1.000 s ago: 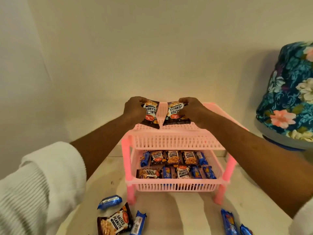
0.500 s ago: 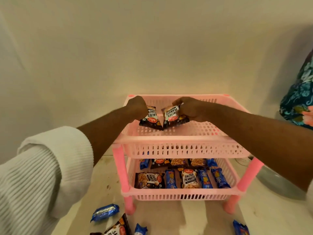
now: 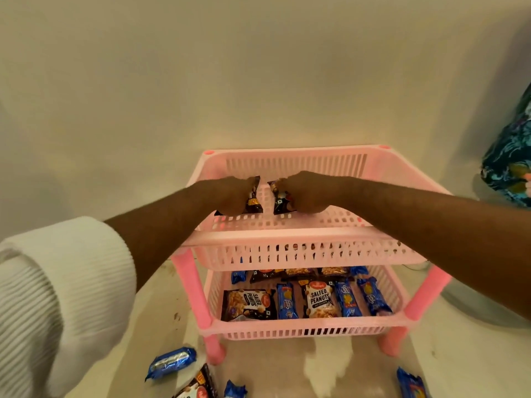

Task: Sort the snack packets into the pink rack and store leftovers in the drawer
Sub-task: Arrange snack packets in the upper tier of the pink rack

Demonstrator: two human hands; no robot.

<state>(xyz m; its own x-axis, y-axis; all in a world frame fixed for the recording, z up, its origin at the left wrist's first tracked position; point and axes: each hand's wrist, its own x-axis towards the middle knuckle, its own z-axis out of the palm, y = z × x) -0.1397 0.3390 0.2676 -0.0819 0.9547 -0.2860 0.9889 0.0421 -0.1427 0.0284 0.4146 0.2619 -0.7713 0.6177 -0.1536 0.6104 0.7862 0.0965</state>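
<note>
A pink two-tier rack [image 3: 296, 248] stands against the wall. Both hands are down inside its top tray. My left hand [image 3: 230, 196] grips one dark salted-peanut packet [image 3: 254, 201], which stands on the tray floor. My right hand [image 3: 304, 193] grips a second peanut packet [image 3: 280, 201] right beside it. The lower tray [image 3: 304, 326] holds several peanut packets and blue biscuit packets laid in rows.
Loose packets lie on the pale floor in front of the rack: a blue cookie packet [image 3: 171, 363], a peanut packet [image 3: 198, 390], a small blue one [image 3: 235, 390] and another blue one [image 3: 412, 383] at the right. A floral-covered object [image 3: 510, 168] stands at the right edge.
Both hands have lowered the two peanut packets from above the rack's rim down onto the top tray's floor. The camera has moved closer and now looks more steeply down.
</note>
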